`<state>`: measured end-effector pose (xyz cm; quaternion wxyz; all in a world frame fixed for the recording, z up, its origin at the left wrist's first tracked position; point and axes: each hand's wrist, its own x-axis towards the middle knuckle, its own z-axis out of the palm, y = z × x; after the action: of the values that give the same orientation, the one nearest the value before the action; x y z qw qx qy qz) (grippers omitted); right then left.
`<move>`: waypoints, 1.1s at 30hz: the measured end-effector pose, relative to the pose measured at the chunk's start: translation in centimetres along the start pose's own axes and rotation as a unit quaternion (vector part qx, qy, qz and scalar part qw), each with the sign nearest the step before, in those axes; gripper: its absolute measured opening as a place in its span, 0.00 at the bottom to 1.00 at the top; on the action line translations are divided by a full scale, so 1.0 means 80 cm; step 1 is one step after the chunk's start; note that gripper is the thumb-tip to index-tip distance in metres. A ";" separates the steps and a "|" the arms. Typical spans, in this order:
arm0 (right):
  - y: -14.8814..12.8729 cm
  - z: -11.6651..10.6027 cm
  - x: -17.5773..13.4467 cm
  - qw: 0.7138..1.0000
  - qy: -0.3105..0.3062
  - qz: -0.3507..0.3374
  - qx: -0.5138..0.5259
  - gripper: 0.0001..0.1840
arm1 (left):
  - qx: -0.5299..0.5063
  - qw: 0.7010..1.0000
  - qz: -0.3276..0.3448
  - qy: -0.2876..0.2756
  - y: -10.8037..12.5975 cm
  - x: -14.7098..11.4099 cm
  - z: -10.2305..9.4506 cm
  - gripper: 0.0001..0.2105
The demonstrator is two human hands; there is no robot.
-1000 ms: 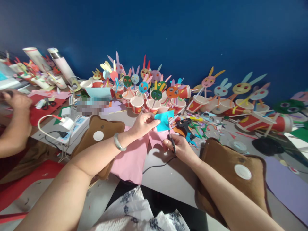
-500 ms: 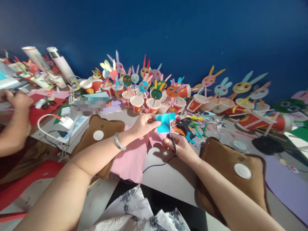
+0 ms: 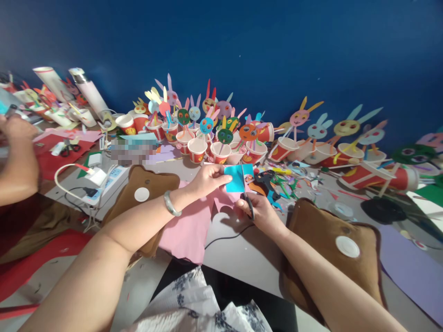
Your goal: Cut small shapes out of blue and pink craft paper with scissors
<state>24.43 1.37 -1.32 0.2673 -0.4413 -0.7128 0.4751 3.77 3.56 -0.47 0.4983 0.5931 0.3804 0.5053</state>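
Note:
Between thumb and fingers, my left hand (image 3: pixel 211 178) pinches the left side of a small bright blue piece of paper (image 3: pixel 234 179). My right hand (image 3: pixel 259 210) is closed around the dark handles of a pair of scissors (image 3: pixel 249 207). The scissor blades point away from me and lie across the right part of the blue paper. Pink paper sheets (image 3: pixel 188 226) lie on the table below and left of my hands. Beyond my right hand is a heap of coloured paper scraps (image 3: pixel 289 182).
Rabbit-faced paper cups (image 3: pixel 197 150) line the back by the blue wall. Brown cushion-like pads (image 3: pixel 332 263) flank my arms. A power strip (image 3: pixel 109 184) with cables lies left, near a co-worker's arm (image 3: pixel 19 161). A purple sheet (image 3: pixel 411 272) is at right.
My hands, the blue paper and the scissors have barely shifted. At the left, the co-worker's hand has moved up and to the left.

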 end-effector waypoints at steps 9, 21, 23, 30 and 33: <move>0.009 0.004 -0.001 0.999 0.007 0.015 0.031 0.29 | -0.002 1.000 -0.004 -0.002 0.004 0.000 -0.001 0.10; 0.005 -0.001 -0.003 0.976 0.217 -0.012 -0.012 0.20 | -0.026 0.999 -0.022 -0.014 -0.001 0.001 -0.001 0.10; 0.006 -0.007 -0.005 0.951 0.291 -0.066 -0.087 0.13 | -0.028 0.998 -0.048 -0.023 -0.001 0.001 -0.003 0.10; 0.008 -0.024 -0.007 0.863 0.200 -0.350 -0.305 0.17 | -0.057 0.982 -0.144 -0.106 0.010 -0.001 -0.004 0.13; 0.009 -0.021 -0.007 0.857 0.174 -0.369 -0.315 0.12 | -0.039 0.979 -0.152 -0.132 0.017 -0.004 -0.002 0.16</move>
<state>26.30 1.74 -1.32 0.3897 -0.2824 -0.8766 0.0074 3.51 3.01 0.80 0.6376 0.5698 0.3771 0.3558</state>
